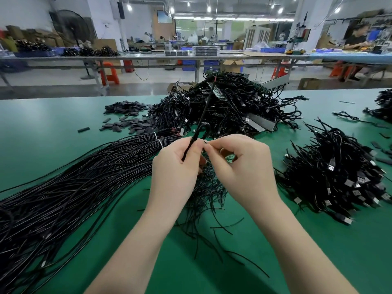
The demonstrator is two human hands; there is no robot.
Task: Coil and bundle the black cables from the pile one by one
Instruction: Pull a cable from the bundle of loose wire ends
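Note:
My left hand (177, 166) grips a thin black cable (203, 113) that rises up and away from my fist, with a small loop bent over just above my fingers. My right hand (239, 166) pinches the same cable's near end right beside my left thumb. Both hands hover above the green table (53, 128). A long sheaf of straight black cables (84, 181), tied with white bands, stretches from the left edge toward my hands. Short black ties (203, 200) lie scattered under my wrists.
A big tangled heap of black cables (229, 102) with grey strips sits behind my hands. A pile of coiled cables with USB plugs (339, 177) lies at the right. Flat black sleeves (127, 119) are strewn at the back left. Workbenches and a seated person (356, 41) stand far behind.

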